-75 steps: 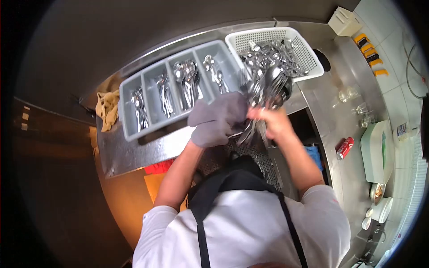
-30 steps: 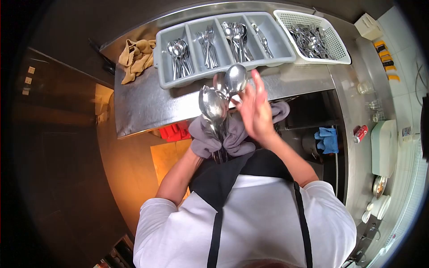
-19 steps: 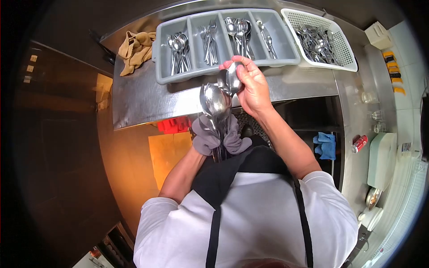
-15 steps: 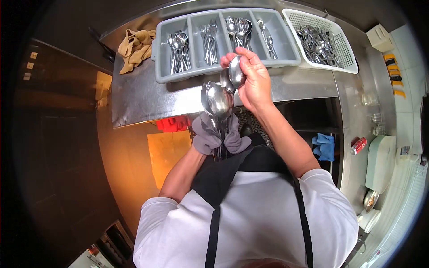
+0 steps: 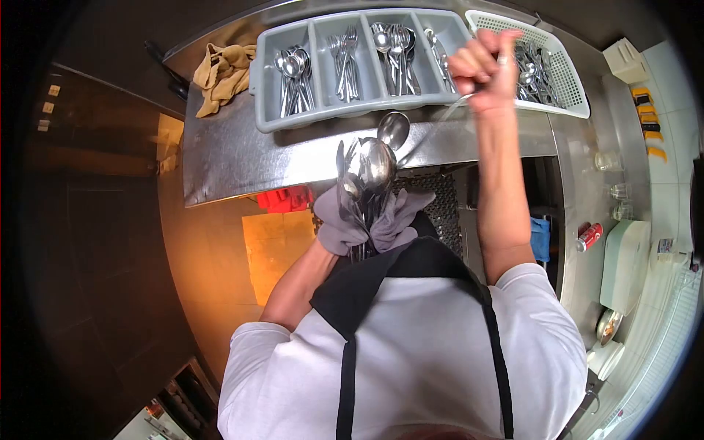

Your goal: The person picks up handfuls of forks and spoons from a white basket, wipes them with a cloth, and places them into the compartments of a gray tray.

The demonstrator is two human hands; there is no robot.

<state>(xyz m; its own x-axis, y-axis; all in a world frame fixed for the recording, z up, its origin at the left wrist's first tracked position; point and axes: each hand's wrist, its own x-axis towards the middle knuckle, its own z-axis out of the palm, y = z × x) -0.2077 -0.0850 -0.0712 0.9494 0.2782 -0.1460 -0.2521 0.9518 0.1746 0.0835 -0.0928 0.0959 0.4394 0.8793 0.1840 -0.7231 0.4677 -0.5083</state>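
Observation:
My left hand [image 5: 342, 229], in a grey glove or cloth, is closed around an upright bunch of metal cutlery [image 5: 375, 165]. Rounded spoon bowls point up out of the bunch, and one spoon [image 5: 394, 130] stands higher than the others. Grey fabric also wraps the bunch's right side. My right hand [image 5: 485, 70], bare and closed, is over the right end of a grey cutlery tray [image 5: 308, 117]. A thin, motion-blurred piece of cutlery [image 5: 458, 105] runs down and left from its fingers; its kind is unclear. Spoons [image 5: 293, 70] and forks [image 5: 346, 62] fill separate tray compartments.
A white perforated basket [image 5: 574, 81] heaped with cutlery stands right of the tray. On the steel counter [image 5: 227, 158], a tan cloth [image 5: 224, 77] lies left. Drinking glasses [image 5: 620, 192] and a red can [image 5: 589, 237] stand on the right-hand counter.
My right hand has moved right, away from the bunch toward the basket, its fingers now curled. The left hand's bunch has shifted slightly right.

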